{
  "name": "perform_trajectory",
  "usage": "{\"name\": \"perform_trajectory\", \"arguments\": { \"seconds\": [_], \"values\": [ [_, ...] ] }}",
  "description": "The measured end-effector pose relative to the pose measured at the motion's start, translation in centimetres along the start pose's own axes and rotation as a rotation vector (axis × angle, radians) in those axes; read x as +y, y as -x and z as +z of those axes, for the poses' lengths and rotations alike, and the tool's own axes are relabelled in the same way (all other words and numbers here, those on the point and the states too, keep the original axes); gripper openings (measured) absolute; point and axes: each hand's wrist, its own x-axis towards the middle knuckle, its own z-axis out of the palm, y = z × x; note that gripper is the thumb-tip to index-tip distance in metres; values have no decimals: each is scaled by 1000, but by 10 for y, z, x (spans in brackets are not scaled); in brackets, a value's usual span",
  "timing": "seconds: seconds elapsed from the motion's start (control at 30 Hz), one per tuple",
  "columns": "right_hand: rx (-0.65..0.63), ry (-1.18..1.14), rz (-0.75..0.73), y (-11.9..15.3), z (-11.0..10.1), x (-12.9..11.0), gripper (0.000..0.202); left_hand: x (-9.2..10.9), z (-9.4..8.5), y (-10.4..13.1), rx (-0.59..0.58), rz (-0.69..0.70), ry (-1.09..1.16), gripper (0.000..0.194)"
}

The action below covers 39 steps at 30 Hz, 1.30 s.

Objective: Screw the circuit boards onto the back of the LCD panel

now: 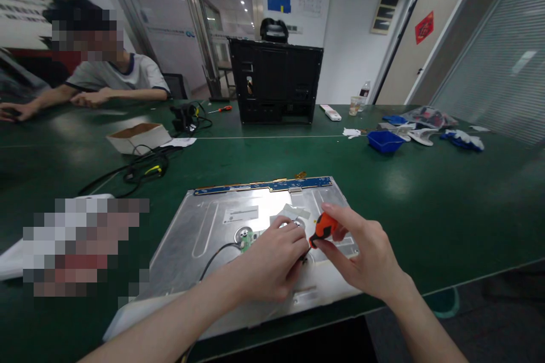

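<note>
A flat rectangular silver metal panel (213, 221) lies on the dark green tabletop (426, 215), a narrow blue circuit strip (264, 186) along its 12 o'clock edge. The right hand (366, 255) pinches an orange-and-black-handled screwdriver (326, 227) between thumb and fingers, just above the panel, toward 2 o'clock from its middle. The left hand (279, 255) bends over the panel's middle, fingers curled beside the screwdriver's shaft; their tips are hidden, so whether they grip it cannot be told. Beyond the panel, a blue plastic tray (385, 142) sits at about 2 o'clock.
</note>
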Motion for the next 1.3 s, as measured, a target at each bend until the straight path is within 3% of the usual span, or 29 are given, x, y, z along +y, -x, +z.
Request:
{"name": "perform_trajectory", "arguments": {
  "seconds": [0.67, 0.9, 1.13, 1.3],
  "values": [
    [45, 29, 71, 2, 12, -2, 51, 1, -5, -2, -21, -4, 26, 25],
    [7, -101, 120, -4, 8, -6, 50, 2, -6, -3, -46, -26, 23, 23],
    [136, 34, 22, -5, 12, -4, 50, 2, -6, -3, -47, -21, 24, 21],
    [73, 24, 8, -7, 10, -4, 52, 1, -4, -2, -33, -21, 26, 18]
  ]
}}
